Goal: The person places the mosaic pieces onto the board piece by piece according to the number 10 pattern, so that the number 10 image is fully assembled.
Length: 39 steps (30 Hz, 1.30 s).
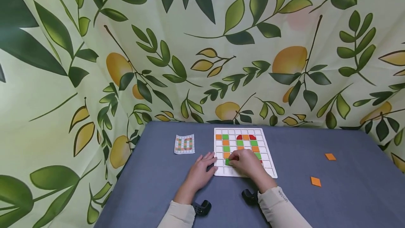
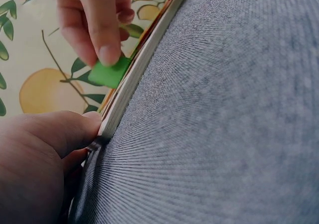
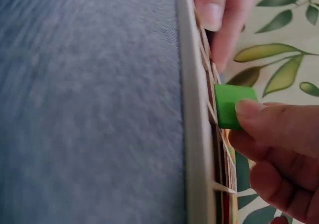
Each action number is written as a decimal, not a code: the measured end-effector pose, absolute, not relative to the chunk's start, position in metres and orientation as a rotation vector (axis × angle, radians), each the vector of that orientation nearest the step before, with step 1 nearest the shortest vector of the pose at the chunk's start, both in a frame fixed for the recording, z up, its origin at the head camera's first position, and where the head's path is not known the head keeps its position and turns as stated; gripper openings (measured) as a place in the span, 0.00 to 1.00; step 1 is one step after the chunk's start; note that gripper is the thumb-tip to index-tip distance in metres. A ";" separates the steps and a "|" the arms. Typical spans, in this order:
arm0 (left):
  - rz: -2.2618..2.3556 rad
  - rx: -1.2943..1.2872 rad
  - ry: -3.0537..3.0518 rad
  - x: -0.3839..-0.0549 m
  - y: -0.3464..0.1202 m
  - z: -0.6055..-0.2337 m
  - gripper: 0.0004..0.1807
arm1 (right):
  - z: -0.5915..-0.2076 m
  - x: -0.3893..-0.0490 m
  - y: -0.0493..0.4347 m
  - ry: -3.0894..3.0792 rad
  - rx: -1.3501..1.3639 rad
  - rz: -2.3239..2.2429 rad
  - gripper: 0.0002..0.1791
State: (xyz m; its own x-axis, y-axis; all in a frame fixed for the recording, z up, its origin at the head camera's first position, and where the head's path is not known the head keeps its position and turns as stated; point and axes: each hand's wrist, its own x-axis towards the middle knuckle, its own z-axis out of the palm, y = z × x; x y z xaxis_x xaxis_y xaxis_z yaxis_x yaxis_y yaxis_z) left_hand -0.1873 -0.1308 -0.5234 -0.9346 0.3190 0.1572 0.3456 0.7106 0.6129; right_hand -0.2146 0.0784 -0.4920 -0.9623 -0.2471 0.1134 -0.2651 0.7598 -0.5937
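A white grid board (image 1: 269, 164) lies on the table, with orange, green and red tiles set in several of its squares. My right hand (image 1: 248, 164) pinches a green square tile (image 3: 229, 104) between thumb and fingers, over the lower left part of the board. In the right wrist view one edge of that tile meets the board. My left hand (image 1: 200, 172) rests at the board's left edge, fingers extended, thumb and fingertips touching the rim. The left wrist view shows the left thumb (image 2: 75, 132) against the board's corner. My right hand hides some squares.
A small pattern card (image 1: 184, 144) with a coloured grid lies left of the board. Two loose orange tiles (image 1: 330, 156) (image 1: 315, 181) lie to the right on the blue-grey tablecloth (image 1: 152, 185). A leaf-print curtain (image 1: 202, 90) hangs behind the table.
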 end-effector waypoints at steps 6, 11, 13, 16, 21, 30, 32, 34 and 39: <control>-1.040 -0.568 -2.848 -0.187 -0.131 -0.523 0.21 | -0.496 -0.217 0.071 -2.894 0.489 0.827 0.02; -1.038 -0.569 -2.841 -0.187 -0.132 -0.523 0.21 | -0.496 -0.213 0.067 -2.867 0.642 0.703 0.01; -1.043 -0.566 -2.836 -0.187 -0.133 -0.523 0.21 | -0.495 -0.210 0.067 -2.859 0.687 0.691 0.02; -1.042 -0.561 -2.845 -0.187 -0.133 -0.524 0.21 | -0.494 -0.206 0.068 -2.860 0.710 0.745 0.04; -1.059 -0.556 -2.859 -0.186 -0.132 -0.524 0.21 | -0.496 -0.201 0.086 -2.845 0.665 0.917 0.06; -1.079 -0.563 -2.847 -0.189 -0.131 -0.524 0.21 | -0.482 -0.193 0.163 -2.843 0.313 0.982 0.07; -1.085 -0.565 -2.854 -0.189 -0.131 -0.524 0.22 | -0.479 -0.190 0.185 -2.898 0.230 0.966 0.10; -1.097 -0.567 -2.855 -0.188 -0.131 -0.524 0.22 | -0.476 -0.188 0.208 -2.967 0.143 0.953 0.15; -1.093 -0.564 -2.854 -0.188 -0.131 -0.524 0.22 | -0.469 -0.181 0.261 -3.104 -0.031 0.962 0.26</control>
State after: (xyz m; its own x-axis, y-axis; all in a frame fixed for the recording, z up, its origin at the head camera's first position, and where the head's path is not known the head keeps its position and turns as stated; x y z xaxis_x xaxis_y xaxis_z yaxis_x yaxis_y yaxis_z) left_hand -0.1878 -0.1310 -0.5245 -0.9336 0.3213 0.1584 0.3449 0.6868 0.6398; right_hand -0.1805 0.2608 -0.4690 -0.9940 -0.0141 -0.1088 0.0499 0.8250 -0.5630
